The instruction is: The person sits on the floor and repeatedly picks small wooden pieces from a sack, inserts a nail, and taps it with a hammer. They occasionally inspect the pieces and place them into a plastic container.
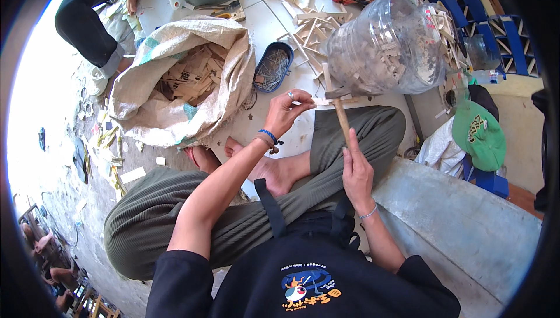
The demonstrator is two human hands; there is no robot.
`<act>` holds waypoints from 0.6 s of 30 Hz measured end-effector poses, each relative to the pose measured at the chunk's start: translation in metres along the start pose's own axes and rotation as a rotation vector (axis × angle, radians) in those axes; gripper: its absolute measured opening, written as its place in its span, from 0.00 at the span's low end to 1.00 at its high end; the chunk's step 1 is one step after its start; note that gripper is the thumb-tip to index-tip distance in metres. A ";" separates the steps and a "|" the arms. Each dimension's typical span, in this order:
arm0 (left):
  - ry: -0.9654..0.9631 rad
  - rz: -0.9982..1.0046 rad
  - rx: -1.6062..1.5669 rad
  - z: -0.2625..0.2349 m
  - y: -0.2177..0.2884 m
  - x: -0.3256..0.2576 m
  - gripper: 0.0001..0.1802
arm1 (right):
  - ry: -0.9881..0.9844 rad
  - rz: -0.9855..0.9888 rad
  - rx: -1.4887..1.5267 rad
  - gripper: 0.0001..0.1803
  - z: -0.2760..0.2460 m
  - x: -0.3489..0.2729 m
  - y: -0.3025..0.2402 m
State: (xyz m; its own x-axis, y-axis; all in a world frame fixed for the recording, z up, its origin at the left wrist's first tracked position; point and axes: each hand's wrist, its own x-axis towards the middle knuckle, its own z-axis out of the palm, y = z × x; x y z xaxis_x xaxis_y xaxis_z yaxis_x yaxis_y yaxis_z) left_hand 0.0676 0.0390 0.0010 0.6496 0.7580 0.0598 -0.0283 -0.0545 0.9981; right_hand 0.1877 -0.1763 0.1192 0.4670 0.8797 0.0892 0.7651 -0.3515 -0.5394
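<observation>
Green cap [478, 134], blue tray [273, 67], olive ribbed trousers [175, 213].

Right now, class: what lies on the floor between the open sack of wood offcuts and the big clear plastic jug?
In the head view, a dark blue oval tray of nails sits on the white tiles between the sack and the jug, with loose wooden strips scattered beside it.

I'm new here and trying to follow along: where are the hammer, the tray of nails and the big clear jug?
hammer [342, 121], head view, on its wooden handle.
tray of nails [273, 68], head view, on the nails inside.
big clear jug [379, 47], head view, on its ribbed side.
</observation>
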 end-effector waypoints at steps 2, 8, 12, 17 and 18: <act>0.007 0.008 -0.030 -0.001 0.002 -0.001 0.09 | -0.051 0.060 -0.001 0.33 -0.001 0.007 0.000; -0.040 0.102 0.221 -0.004 0.005 -0.006 0.17 | -0.132 0.161 0.038 0.32 0.000 0.009 -0.002; 0.030 0.227 0.277 0.000 0.004 -0.006 0.18 | -0.170 0.231 0.033 0.31 0.002 0.007 0.000; 0.033 0.067 0.205 0.005 0.002 -0.008 0.17 | -0.169 0.182 0.034 0.31 0.003 0.006 0.001; 0.010 -0.029 0.206 0.006 0.001 -0.008 0.17 | -0.189 0.210 0.030 0.31 0.003 0.006 0.001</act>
State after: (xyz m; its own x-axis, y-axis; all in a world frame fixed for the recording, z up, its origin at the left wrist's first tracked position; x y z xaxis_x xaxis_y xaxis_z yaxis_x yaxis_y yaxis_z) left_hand 0.0664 0.0290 0.0018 0.6403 0.7675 0.0325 0.1471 -0.1640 0.9754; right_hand 0.1900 -0.1707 0.1167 0.5212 0.8335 -0.1835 0.6453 -0.5256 -0.5544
